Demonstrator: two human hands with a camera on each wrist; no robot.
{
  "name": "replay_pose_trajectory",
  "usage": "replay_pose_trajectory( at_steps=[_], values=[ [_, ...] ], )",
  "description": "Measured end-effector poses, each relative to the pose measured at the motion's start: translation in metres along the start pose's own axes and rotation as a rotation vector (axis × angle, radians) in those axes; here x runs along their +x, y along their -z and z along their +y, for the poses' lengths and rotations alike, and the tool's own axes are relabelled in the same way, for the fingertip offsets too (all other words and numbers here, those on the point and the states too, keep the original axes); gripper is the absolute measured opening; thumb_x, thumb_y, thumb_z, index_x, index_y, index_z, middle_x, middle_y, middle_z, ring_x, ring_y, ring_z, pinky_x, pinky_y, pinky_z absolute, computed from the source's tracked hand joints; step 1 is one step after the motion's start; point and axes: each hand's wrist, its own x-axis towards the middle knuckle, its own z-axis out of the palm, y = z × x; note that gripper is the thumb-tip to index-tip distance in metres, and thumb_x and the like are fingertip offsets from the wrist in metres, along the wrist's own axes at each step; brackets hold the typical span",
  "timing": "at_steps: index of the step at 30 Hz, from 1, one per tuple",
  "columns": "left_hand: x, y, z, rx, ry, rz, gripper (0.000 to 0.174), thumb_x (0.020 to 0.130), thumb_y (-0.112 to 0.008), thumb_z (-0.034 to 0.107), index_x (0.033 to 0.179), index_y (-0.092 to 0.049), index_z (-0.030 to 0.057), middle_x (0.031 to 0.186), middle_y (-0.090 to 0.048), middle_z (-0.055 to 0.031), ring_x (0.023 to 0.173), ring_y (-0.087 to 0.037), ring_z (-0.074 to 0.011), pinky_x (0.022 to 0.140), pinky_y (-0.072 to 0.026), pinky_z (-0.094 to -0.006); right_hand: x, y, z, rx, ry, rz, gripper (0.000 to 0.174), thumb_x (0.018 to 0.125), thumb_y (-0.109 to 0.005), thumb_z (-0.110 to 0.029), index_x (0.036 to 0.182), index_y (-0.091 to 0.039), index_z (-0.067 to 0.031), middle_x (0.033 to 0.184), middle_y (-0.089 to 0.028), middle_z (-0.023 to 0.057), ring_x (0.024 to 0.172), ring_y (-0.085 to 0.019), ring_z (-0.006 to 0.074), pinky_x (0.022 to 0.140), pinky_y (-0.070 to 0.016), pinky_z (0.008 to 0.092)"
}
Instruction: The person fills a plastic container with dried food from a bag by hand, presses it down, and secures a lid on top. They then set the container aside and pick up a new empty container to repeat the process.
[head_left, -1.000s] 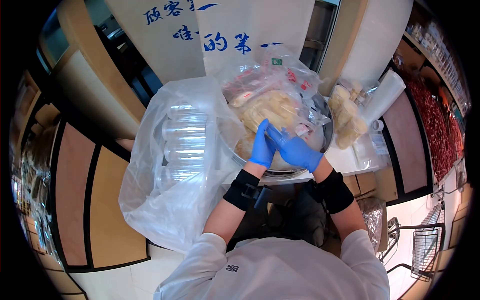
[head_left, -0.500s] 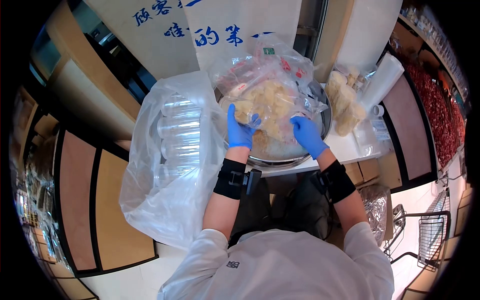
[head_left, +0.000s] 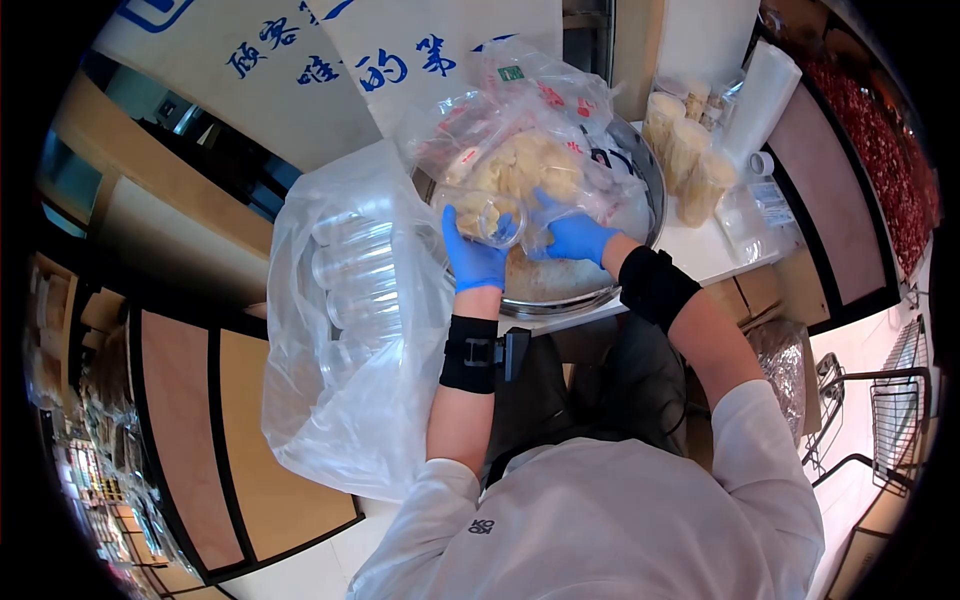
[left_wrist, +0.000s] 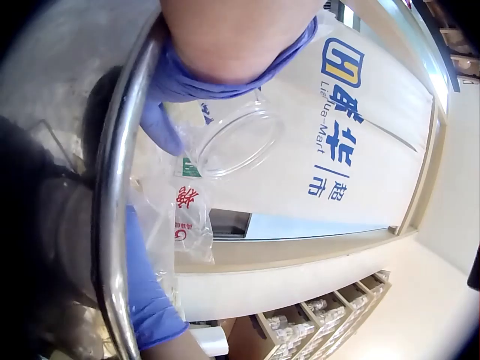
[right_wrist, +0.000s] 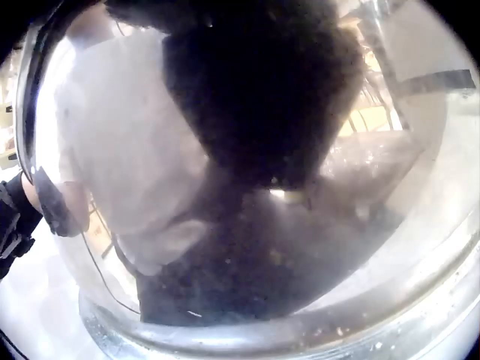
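In the head view my left hand (head_left: pixel 475 262), in a blue glove, grips a clear plastic jar (head_left: pixel 492 218) that lies tilted with its round mouth toward the right. Pale yellow pieces show inside it. My gloved right hand (head_left: pixel 580 238) is just right of the jar mouth, fingers reaching toward a clear plastic bag (head_left: pixel 590 105) of pale yellow pieces (head_left: pixel 535 165). Plastic film shows around those fingers; I cannot tell whether they pinch anything. The bag rests in a wide metal bowl (head_left: pixel 655 190). In the left wrist view the jar's clear rim (left_wrist: pixel 244 139) shows beside the left glove.
Several clear jars (head_left: pixel 350 265) lie in a large translucent bag (head_left: pixel 350 420) left of the bowl. Filled jars (head_left: pixel 705 185) and a plastic roll (head_left: pixel 765 105) stand to the right on the white table (head_left: pixel 690 245). The bowl's shiny wall (right_wrist: pixel 375 300) fills the right wrist view.
My hands were together over the bowl, then parted. The left now holds the jar with its mouth turned rightward. My right hand has come back left, close to the jar mouth and the yellow pieces.
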Motion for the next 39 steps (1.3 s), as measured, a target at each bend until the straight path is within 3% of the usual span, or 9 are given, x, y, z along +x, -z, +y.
replay_pose_trajectory(
  at_steps=[4, 6, 10, 13, 15, 21, 34, 36, 39],
  values=[
    [0.001, 0.001, -0.002, 0.027, -0.031, -0.041, 0.069, 0.087, -0.052, 0.053, 0.138, -0.038, 0.0095, 0.136, -0.044, -0.0147, 0.123, -0.045, -0.0351, 0.101, -0.0404, -0.0525, 0.001, -0.011, 0.0, -0.138, 0.03, 0.094, 0.057, 0.074, -0.072, -0.027, 0.126, -0.055, -0.0096, 0.127, -0.052, 0.019, 0.112, -0.055, 0.0362, 0.092, -0.0462, 0.0427],
    [0.001, 0.0, -0.001, 0.029, -0.041, -0.044, 0.07, 0.087, -0.052, 0.053, 0.139, -0.037, 0.0092, 0.137, -0.043, -0.015, 0.123, -0.045, -0.0355, 0.101, -0.0405, -0.0525, 0.007, -0.013, 0.005, -0.066, -0.039, -0.058, 0.037, 0.076, -0.067, -0.019, 0.111, -0.062, -0.0063, 0.115, -0.06, 0.018, 0.1, -0.061, 0.035, 0.084, -0.049, 0.0432],
    [0.001, 0.002, -0.001, 0.02, -0.042, -0.051, 0.071, 0.087, -0.052, 0.053, 0.14, -0.035, 0.0088, 0.136, -0.043, -0.0163, 0.123, -0.044, -0.0361, 0.101, -0.0404, -0.0531, 0.01, -0.003, -0.001, -0.07, -0.048, -0.02, 0.025, 0.076, -0.065, -0.016, 0.098, -0.065, -0.0034, 0.102, -0.065, 0.0192, 0.092, -0.064, 0.0354, 0.08, -0.0498, 0.043],
    [0.003, 0.004, -0.002, 0.029, -0.045, -0.057, 0.072, 0.086, -0.052, 0.053, 0.14, -0.035, 0.0086, 0.135, -0.043, -0.0169, 0.122, -0.044, -0.0368, 0.101, -0.0404, -0.0532, 0.009, 0.008, -0.005, 0.12, -0.279, -0.216, 0.022, 0.08, -0.061, -0.017, 0.096, -0.066, -0.0026, 0.095, -0.066, 0.0197, 0.086, -0.065, 0.0344, 0.076, -0.051, 0.0428],
    [0.003, 0.005, -0.002, 0.03, -0.033, -0.06, 0.072, 0.086, -0.052, 0.054, 0.139, -0.035, 0.0084, 0.135, -0.043, -0.0171, 0.121, -0.045, -0.0375, 0.101, -0.0405, -0.0532, 0.014, -0.024, 0.019, 0.192, -0.158, 0.241, 0.022, 0.084, -0.058, -0.018, 0.097, -0.065, -0.0017, 0.088, -0.066, 0.0208, 0.078, -0.066, 0.0338, 0.071, -0.0524, 0.0424],
    [0.008, 0.009, -0.002, 0.033, 0.003, -0.042, 0.074, 0.084, -0.053, 0.055, 0.138, -0.037, 0.0073, 0.135, -0.042, -0.0174, 0.117, -0.046, -0.0407, 0.099, -0.0413, -0.0524, 0.01, -0.021, 0.017, 0.218, -0.311, -0.08, 0.029, 0.084, -0.063, -0.025, 0.102, -0.063, -0.0035, 0.096, -0.065, 0.0204, 0.09, -0.063, 0.0355, 0.079, -0.0482, 0.0427],
    [0.001, 0.001, -0.002, 0.065, -0.037, -0.026, 0.07, 0.086, -0.051, 0.053, 0.138, -0.039, 0.0086, 0.135, -0.044, -0.0179, 0.119, -0.046, -0.038, 0.1, -0.041, -0.0521, 0.01, -0.013, 0.013, 0.193, -0.209, -0.102, 0.039, 0.081, -0.064, -0.034, 0.103, -0.066, -0.0025, 0.102, -0.066, 0.0203, 0.093, -0.064, 0.0347, 0.083, -0.0495, 0.0407],
    [0.001, 0.0, -0.002, 0.068, -0.041, -0.026, 0.069, 0.086, -0.051, 0.053, 0.138, -0.039, 0.0086, 0.135, -0.044, -0.0179, 0.119, -0.046, -0.0375, 0.1, -0.041, -0.0521, 0.009, 0.005, -0.003, 0.345, -0.428, -0.22, 0.042, 0.083, -0.066, -0.034, 0.113, -0.063, -0.0049, 0.107, -0.064, 0.0209, 0.098, -0.062, 0.0349, 0.087, -0.0478, 0.0414],
    [0.002, 0.001, -0.001, 0.052, -0.028, -0.028, 0.068, 0.086, -0.051, 0.052, 0.138, -0.04, 0.009, 0.136, -0.044, -0.0178, 0.12, -0.046, -0.0374, 0.1, -0.041, -0.0522, 0.009, -0.023, 0.021, 0.195, -0.227, 0.049, 0.043, 0.082, -0.067, -0.034, 0.113, -0.063, -0.005, 0.106, -0.065, 0.02, 0.097, -0.063, 0.0343, 0.087, -0.0479, 0.0415]
  ],
)
